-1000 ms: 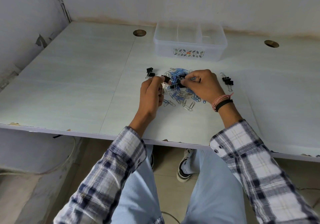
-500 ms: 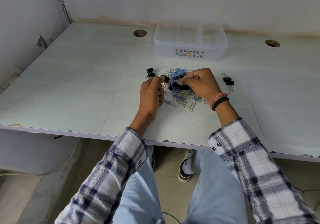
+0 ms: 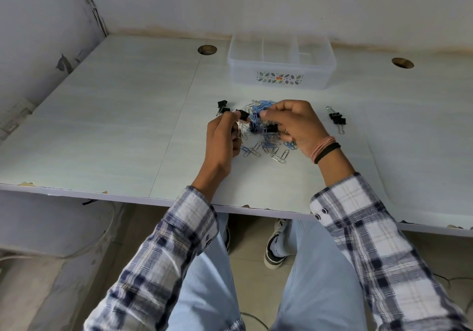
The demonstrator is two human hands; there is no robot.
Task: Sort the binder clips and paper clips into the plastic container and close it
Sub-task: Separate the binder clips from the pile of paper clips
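Pale desk (image 3: 115,126) fills the frame middle, clear container (image 3: 281,73) at upper centre. Left hand (image 3: 221,141) pinches a black binder clip (image 3: 243,114); right hand (image 3: 294,123) fingers close on paper clips (image 3: 266,146).

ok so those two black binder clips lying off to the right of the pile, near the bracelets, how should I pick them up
Judging from their pose, pinch the black bodies of the binder clips from above, thumb and finger across the flat sides. The two lie touching on the desk, wire handles pointing out at either end, so one pinch may lift both. The right hand is nearer; the handles look thin and harder to grip.
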